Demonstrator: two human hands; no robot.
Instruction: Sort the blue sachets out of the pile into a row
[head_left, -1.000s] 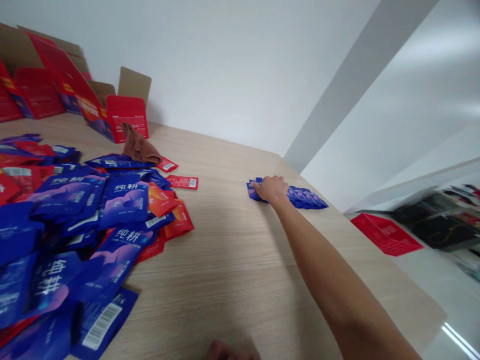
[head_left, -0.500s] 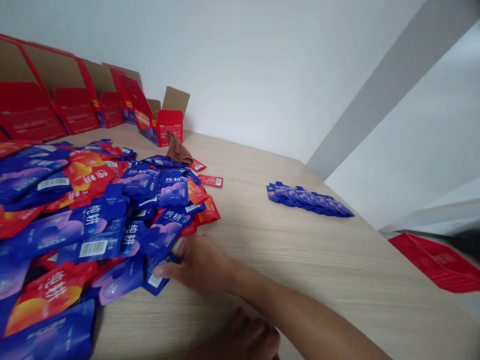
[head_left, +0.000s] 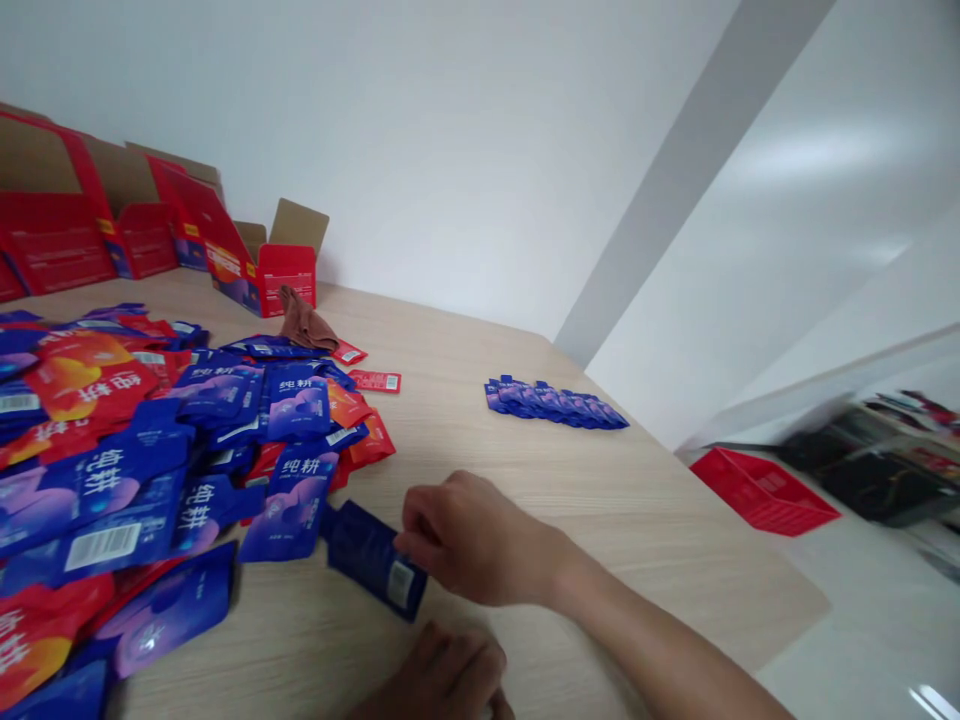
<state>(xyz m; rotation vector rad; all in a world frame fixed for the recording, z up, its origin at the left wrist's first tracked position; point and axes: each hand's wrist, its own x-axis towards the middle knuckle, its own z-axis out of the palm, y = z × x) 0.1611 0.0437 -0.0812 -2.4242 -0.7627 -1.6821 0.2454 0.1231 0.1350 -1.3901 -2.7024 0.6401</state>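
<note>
My right hand [head_left: 480, 540] is closed, its thumb and fingers pinching the right end of a dark blue pouch [head_left: 371, 555]. The pouch lies slanted just above the table, barcode side up, its spout end by the heap. Below it, at the bottom edge, my left hand [head_left: 454, 670] has its fingers curled; whatever they may hold is hidden. To the left spreads a heap of blue pouches [head_left: 296, 400] mixed with red-orange pouches [head_left: 90, 385], overlapping in all directions. Farther right, a row of blue pouches [head_left: 555, 402] lies overlapped like shingles.
Red cartons [head_left: 56, 245] with raised flaps stand along the back left; one open carton [head_left: 289, 275] has a brown cloth [head_left: 306, 322] beside it. A small red packet [head_left: 377, 381] lies flat on the wooden table [head_left: 450, 335]. Past its right edge is a red bin [head_left: 761, 490].
My right hand has drawn one blue pouch rightward out of the heap's edge. My left hand stays low, fingers curled. The view has swung to the right.
</note>
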